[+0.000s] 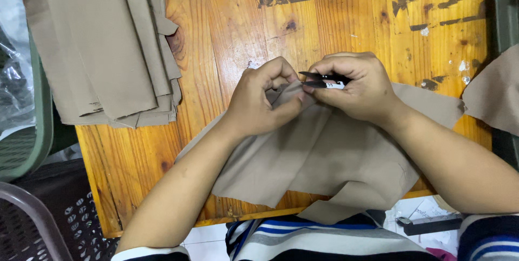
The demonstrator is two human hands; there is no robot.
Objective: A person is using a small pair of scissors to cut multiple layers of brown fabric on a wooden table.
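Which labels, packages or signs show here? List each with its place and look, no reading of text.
Label: small white strip on the black thread snips in the right hand, beside the left hand.
Package: crinkled clear plastic bag at the left edge, beside the stacked tan fabric.
No signs or screens.

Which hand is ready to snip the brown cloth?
The right hand, most likely: it holds the small black thread snips, blades pointing at the cloth edge. The left hand only pinches the tan cloth beside the blades.
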